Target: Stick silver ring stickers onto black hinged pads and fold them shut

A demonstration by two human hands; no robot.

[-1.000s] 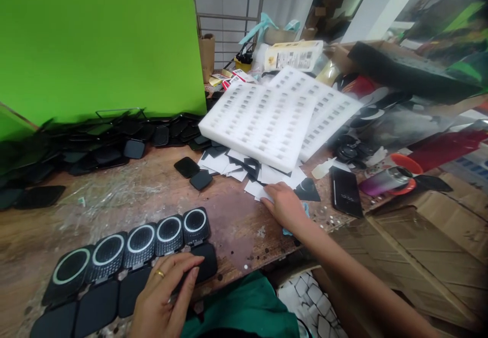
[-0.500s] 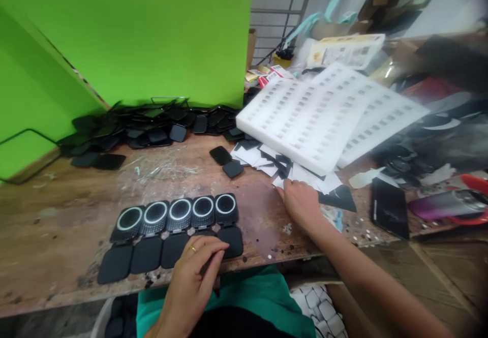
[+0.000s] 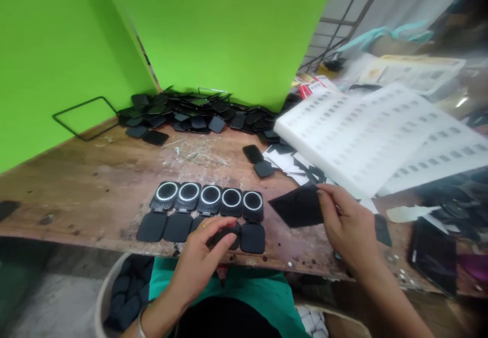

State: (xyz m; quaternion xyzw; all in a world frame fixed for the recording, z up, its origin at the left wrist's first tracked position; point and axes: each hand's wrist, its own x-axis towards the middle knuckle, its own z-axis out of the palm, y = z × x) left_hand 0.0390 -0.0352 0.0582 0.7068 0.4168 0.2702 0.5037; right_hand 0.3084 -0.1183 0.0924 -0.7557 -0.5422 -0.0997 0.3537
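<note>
My right hand [image 3: 348, 221] pinches a thin black sheet [image 3: 299, 207] by its right edge, holding it over the table. My left hand [image 3: 204, 251] hovers at the near edge of a row of hinged black folding pads, thumb and fingers apart, with nothing seen between them. Each unit has an upper panel with a white ring, such as the rightmost ringed panel [image 3: 252, 203], and a plain square flap [image 3: 252, 237] folded toward me. My left fingers partly cover the flaps in the middle of the row.
Black square plates [image 3: 198, 117] are heaped along the green wall [image 3: 213, 33]. White perforated foam trays [image 3: 343, 134] lie at right over loose white and black sheets [image 3: 284, 161]. A phone-like black slab [image 3: 434, 254] rests near the right edge. Below the table stands a bin [image 3: 107, 287] of black pieces.
My right hand has lifted a black sheet from the pile and brought it toward the row of pads. My left hand stays by the flaps, its fingers more spread. The view has turned left.
</note>
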